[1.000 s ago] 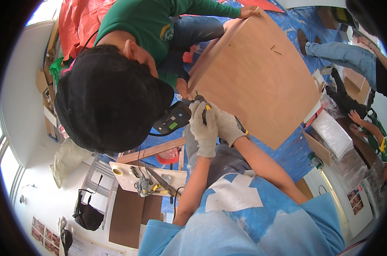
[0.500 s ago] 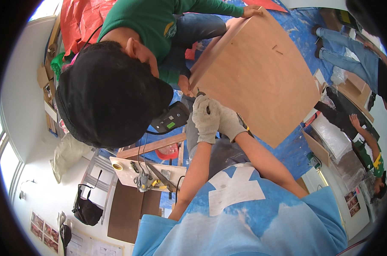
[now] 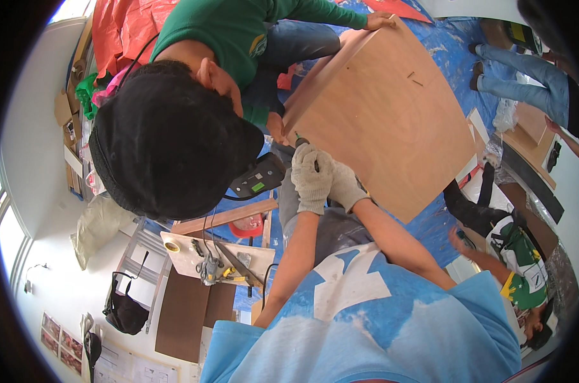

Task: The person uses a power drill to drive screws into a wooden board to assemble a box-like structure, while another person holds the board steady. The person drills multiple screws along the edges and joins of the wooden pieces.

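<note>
A drill (image 3: 301, 142), its dark nose and thin bit showing, is mostly hidden by my gloved hands. Its tip points at the near-left corner of a large light wooden panel (image 3: 385, 121). My left hand (image 3: 312, 175), in an off-white knit glove, is closed around the drill at the front. Pressed against it, my right hand (image 3: 345, 185) wears the same kind of glove and is also closed on the drill. A co-worker in a green top (image 3: 200, 25) steadies the panel, one hand (image 3: 380, 21) at its far corner and the other hand (image 3: 277, 128) beside the drill tip.
The co-worker's black cap (image 3: 174, 140) is close on my left. A small board (image 3: 251, 255) at lower left carries a saw, tape and a power tool. Blue sheeting (image 3: 458, 51) covers the floor. Another person in green (image 3: 516, 252) works at right, near plastic-wrapped boards.
My hands stay on the drill, its tip still at the panel corner. The person at right has moved lower in view, arms reaching out. My view has shifted slightly.
</note>
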